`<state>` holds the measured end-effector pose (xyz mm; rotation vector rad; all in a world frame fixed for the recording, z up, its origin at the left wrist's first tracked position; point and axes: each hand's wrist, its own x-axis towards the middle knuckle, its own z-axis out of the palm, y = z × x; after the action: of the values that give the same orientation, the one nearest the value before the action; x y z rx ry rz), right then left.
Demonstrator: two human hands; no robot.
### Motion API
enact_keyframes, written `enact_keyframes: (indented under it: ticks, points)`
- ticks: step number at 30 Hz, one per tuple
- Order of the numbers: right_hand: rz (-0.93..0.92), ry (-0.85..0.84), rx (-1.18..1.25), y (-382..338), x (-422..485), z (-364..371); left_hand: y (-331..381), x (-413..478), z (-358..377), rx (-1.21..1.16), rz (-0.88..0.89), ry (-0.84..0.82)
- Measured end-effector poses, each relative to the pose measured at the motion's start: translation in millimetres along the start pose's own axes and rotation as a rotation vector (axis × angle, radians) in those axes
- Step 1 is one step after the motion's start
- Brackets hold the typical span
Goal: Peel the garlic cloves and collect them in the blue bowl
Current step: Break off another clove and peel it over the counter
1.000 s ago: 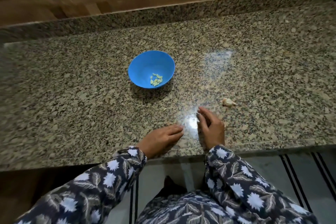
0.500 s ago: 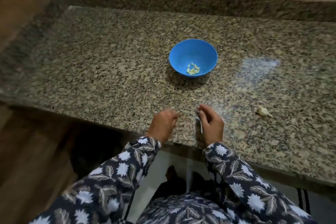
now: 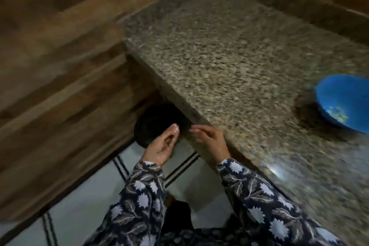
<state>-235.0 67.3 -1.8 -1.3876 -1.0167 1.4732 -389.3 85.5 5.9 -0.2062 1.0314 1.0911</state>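
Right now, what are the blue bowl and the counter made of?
The blue bowl is probably plastic: one even bright colour, thin smooth wall. The counter looks like polished granite: speckled brown and grey, with a shiny glare spot.

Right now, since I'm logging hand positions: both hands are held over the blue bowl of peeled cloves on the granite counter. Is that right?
No. In the head view the left hand and right hand are past the end of the granite counter, above a dark round container below. The blue bowl with the peeled cloves is on the counter, away to their right.
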Motion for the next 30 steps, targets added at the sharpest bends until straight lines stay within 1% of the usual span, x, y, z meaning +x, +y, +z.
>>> enact_keyframes:
  ticks: [3, 7, 12, 16, 18, 20, 21, 23, 25, 27, 28, 30]
  points:
    - [0.067, -0.156, -0.063, 4, 28, 64, 50, 9, -42, -0.047, 0.067, 0.043]
    - [0.209, -0.193, -0.060, 9, 58, 134, 109, 21, -74, -0.049, 0.110, 0.088]
    - [0.350, -0.142, -0.011, 15, 89, 180, 160, 45, -94, -0.047, 0.107, 0.159]
    - [0.407, -0.056, 0.037, 24, 118, 198, 189, 76, -99, -0.114, 0.076, 0.193]
    - [0.453, -0.026, 0.056, 38, 136, 204, 199, 96, -104, -0.192, 0.058, 0.181]
    - [0.542, -0.013, 0.078, 63, 158, 209, 204, 124, -115, -0.227, 0.004, 0.145]
    - [0.599, -0.002, 0.082, 78, 171, 211, 204, 139, -121, -0.216, -0.018, 0.134]
    - [0.711, 0.027, 0.105, 108, 197, 216, 204, 176, -140, -0.138, -0.057, 0.057]
    - [0.810, 0.062, 0.144, 142, 223, 218, 195, 211, -161, 0.021, -0.094, 0.051]
    - [0.855, 0.080, 0.128, 173, 246, 219, 182, 245, -177, 0.173, -0.125, 0.158]
    - [0.865, 0.074, 0.112, 187, 258, 220, 173, 267, -188, 0.188, -0.153, 0.241]
    - [0.889, 0.050, 0.096, 215, 281, 222, 162, 304, -200, 0.190, -0.168, 0.296]
